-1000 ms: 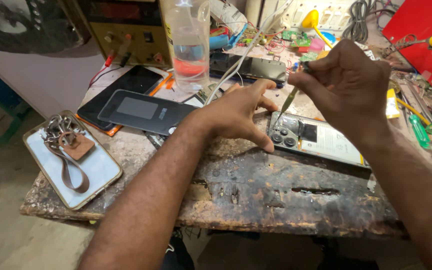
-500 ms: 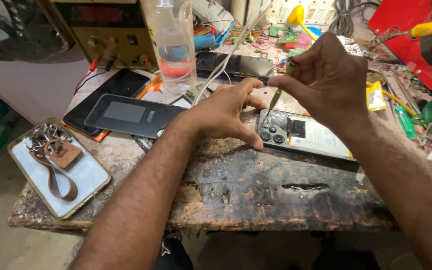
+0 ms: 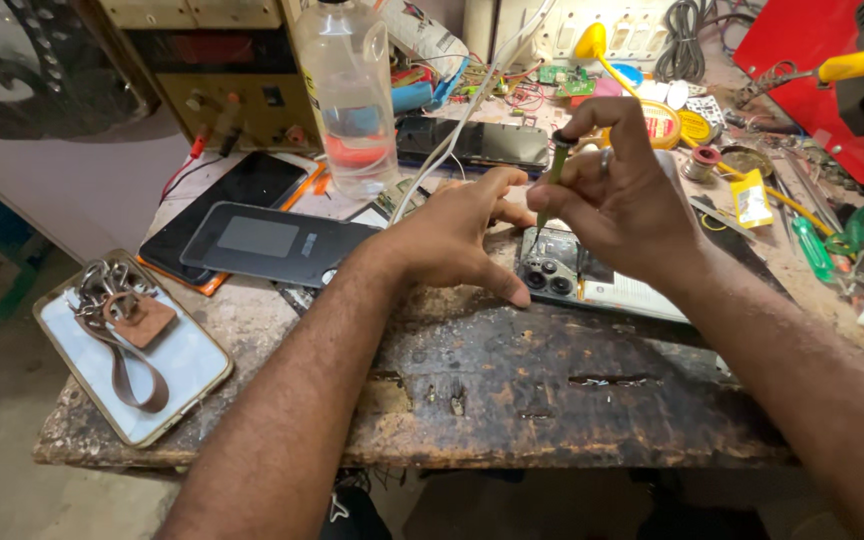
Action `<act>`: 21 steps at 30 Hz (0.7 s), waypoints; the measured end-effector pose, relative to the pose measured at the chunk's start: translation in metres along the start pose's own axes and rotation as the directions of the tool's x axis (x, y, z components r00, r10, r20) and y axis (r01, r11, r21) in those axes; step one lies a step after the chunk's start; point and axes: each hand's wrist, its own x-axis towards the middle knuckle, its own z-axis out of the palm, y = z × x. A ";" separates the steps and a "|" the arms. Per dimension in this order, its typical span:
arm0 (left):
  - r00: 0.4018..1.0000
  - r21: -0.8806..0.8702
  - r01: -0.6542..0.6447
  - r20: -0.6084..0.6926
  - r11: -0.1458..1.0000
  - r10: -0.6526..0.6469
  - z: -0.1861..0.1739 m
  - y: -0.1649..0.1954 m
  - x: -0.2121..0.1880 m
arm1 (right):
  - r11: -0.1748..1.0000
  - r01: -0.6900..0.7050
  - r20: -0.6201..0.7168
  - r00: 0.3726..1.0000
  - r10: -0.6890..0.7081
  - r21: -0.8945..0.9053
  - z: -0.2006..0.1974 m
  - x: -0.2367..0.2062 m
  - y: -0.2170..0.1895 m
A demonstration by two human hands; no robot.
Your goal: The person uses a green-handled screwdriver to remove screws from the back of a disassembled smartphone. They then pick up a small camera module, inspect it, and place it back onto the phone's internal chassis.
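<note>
On the worn tabletop (image 3: 512, 400), my left hand (image 3: 457, 235) lies spread, its fingertips pressing the near-left edge of the opened phone (image 3: 592, 280). My right hand (image 3: 617, 200) pinches a screwdriver (image 3: 555, 170) upright, tip down on the phone's far end. A bottle (image 3: 352, 95) stands far left.

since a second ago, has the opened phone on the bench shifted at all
Cannot tell: the head camera moved. The opened phone lies at the same spot near the bench's crack.
</note>
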 end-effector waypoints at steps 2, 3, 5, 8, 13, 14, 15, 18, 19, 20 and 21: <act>1.000 -0.002 0.002 0.002 1.000 -0.002 0.000 0.000 0.002 | 0.977 -0.097 -0.096 0.992 0.079 -0.189 -0.001 -0.002 -0.002; 1.000 -0.017 -0.002 -0.003 1.000 0.002 0.001 -0.001 0.002 | 0.996 -0.024 -0.038 0.999 0.021 -0.089 -0.001 -0.001 -0.003; 1.000 -0.021 -0.012 -0.008 1.000 0.011 0.001 -0.001 0.002 | 0.985 0.111 0.059 0.991 -0.119 0.129 -0.001 0.000 -0.004; 1.000 0.003 -0.021 -0.013 1.000 0.021 0.001 -0.002 0.000 | 0.975 0.065 0.083 0.993 -0.084 0.211 0.001 0.000 -0.004; 1.000 -0.002 -0.011 -0.020 1.000 0.011 0.001 -0.001 0.001 | 0.991 -0.113 0.075 0.991 0.107 0.077 0.004 -0.002 0.006; 1.000 0.009 0.014 -0.016 1.000 -0.013 0.001 -0.002 0.001 | 0.972 -0.017 0.108 0.994 -0.009 0.235 0.005 -0.001 0.009; 0.999 0.020 0.038 -0.012 0.999 -0.038 0.001 -0.002 0.000 | 0.972 -0.033 0.110 0.994 0.008 0.232 0.004 -0.001 0.011; 1.000 -0.005 -0.012 -0.028 1.000 0.012 0.003 -0.004 -0.001 | 0.970 -0.062 0.099 0.994 0.039 0.237 0.003 -0.002 0.017; 0.998 -0.018 -0.052 -0.045 0.998 0.052 0.003 -0.005 0.000 | 0.968 -0.048 0.092 0.995 0.026 0.245 0.005 -0.002 0.018; 0.998 -0.014 -0.043 -0.043 0.999 0.042 0.003 -0.006 0.001 | 0.965 -0.041 0.090 0.996 0.018 0.258 0.006 -0.002 0.020; 0.999 -0.013 -0.030 -0.039 0.999 0.029 0.003 -0.007 0.001 | 0.964 -0.054 0.084 0.996 0.033 0.259 0.007 -0.004 0.020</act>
